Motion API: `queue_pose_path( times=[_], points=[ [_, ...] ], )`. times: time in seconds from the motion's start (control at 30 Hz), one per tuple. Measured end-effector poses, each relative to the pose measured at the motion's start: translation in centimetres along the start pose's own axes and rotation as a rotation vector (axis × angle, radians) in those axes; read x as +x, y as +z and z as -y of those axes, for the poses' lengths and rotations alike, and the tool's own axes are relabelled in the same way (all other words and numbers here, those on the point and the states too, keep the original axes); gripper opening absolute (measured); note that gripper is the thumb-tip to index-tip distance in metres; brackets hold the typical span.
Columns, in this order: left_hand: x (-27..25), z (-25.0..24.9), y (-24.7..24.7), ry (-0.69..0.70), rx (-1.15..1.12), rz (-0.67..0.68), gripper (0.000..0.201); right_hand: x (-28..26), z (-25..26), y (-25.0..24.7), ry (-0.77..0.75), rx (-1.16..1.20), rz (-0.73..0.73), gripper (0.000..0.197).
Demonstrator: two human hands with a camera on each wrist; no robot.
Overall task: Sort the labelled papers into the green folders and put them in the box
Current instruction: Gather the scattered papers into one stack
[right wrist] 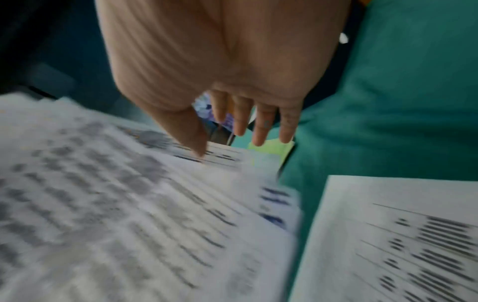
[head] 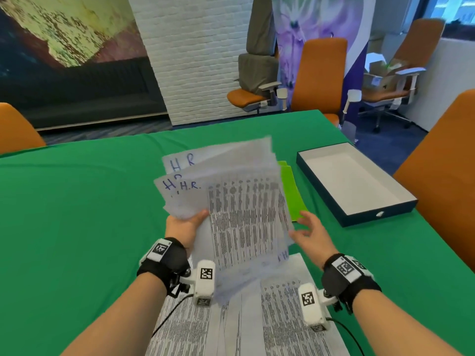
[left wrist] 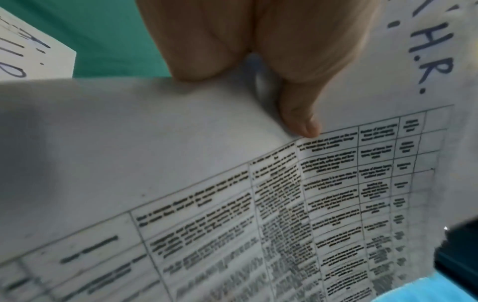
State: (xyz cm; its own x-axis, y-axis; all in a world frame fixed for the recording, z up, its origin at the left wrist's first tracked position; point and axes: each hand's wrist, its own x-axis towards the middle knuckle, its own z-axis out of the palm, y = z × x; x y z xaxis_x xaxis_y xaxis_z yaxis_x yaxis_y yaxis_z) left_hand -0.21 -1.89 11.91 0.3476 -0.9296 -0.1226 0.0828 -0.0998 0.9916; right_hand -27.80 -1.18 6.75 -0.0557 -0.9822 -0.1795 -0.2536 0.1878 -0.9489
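Your green-clothed table [head: 77, 214] carries printed sheets [head: 282, 317] at the near edge, green folders [head: 293, 191], and an open box [head: 354, 183].

H.R.-marked papers [head: 239, 201] fanned aloft; green folders [head: 293, 191] beneath, possibly stacked; box [head: 354, 183] open.

Office meeting room, orange swivel chairs [head: 318, 75], green-covered table [head: 77, 214], brick pillar [head: 195, 55]

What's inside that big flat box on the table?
The box looks empty: only its bare white bottom shows, with no papers or folders in it. Nothing covers it. The green folders lie beside it, partly hidden behind the held papers.
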Motion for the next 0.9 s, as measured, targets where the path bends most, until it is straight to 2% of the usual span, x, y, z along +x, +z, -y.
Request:
queue_pose_path(
  times=[0.1, 0.17, 0.3, 0.37, 0.4, 0.5, 0.67, 0.73, 0.8, 0.9],
  points=[
    [0.7, -1.1, -0.7, 0.0, -0.068, -0.031, 0.04, -0.4, -2.9, 0.2, 0.186, -0.077, 0.063, 0.073],
    [0.8, -1.7, -0.9, -0.005, -0.106, -0.018, 0.042, -0.7, -3.9, 1.0, 0.218, -0.021, 0.088, 0.069],
    [0.7, -2.5, -1.0, -0.007, -0.121, -0.015, 0.039, -0.3, -3.2, 1.8, 0.249, 0.242, 0.018, 0.048],
    [0.7, -2.5, -1.1, -0.016, -0.116, -0.028, 0.038, -0.1, -2.4, 1.8, 0.229, 0.213, -0.026, 0.03],
    [0.6, -2.6, -1.2, -0.02, -0.111, -0.036, 0.038, -0.1, -2.2, 1.7, 0.232, 0.199, -0.055, 0.03],
    [0.3, -2.6, -1.5, -0.028, -0.122, -0.071, 0.034, 0.2, -2.2, 1.5, 0.263, 0.267, -0.148, 0.046],
    [-0.4, -2.5, -1.7, -0.028, -0.159, -0.097, 0.033, 0.2, -2.2, 0.8, 0.213, 0.313, -0.239, 0.013],
    [-0.3, -2.4, -1.8, -0.04, -0.187, -0.106, 0.037, 0.5, -2.1, 0.3, 0.151, 0.352, -0.337, 0.006],
    [-0.3, -2.2, -1.9, -0.053, -0.184, -0.097, 0.041, 1.0, -1.9, -0.3, 0.086, 0.344, -0.434, 0.01],
    [-0.1, -1.7, -2.0, -0.059, -0.179, -0.089, 0.042, 1.5, -0.9, -1.4, 0.012, 0.273, -0.453, 0.015]
  ],
)
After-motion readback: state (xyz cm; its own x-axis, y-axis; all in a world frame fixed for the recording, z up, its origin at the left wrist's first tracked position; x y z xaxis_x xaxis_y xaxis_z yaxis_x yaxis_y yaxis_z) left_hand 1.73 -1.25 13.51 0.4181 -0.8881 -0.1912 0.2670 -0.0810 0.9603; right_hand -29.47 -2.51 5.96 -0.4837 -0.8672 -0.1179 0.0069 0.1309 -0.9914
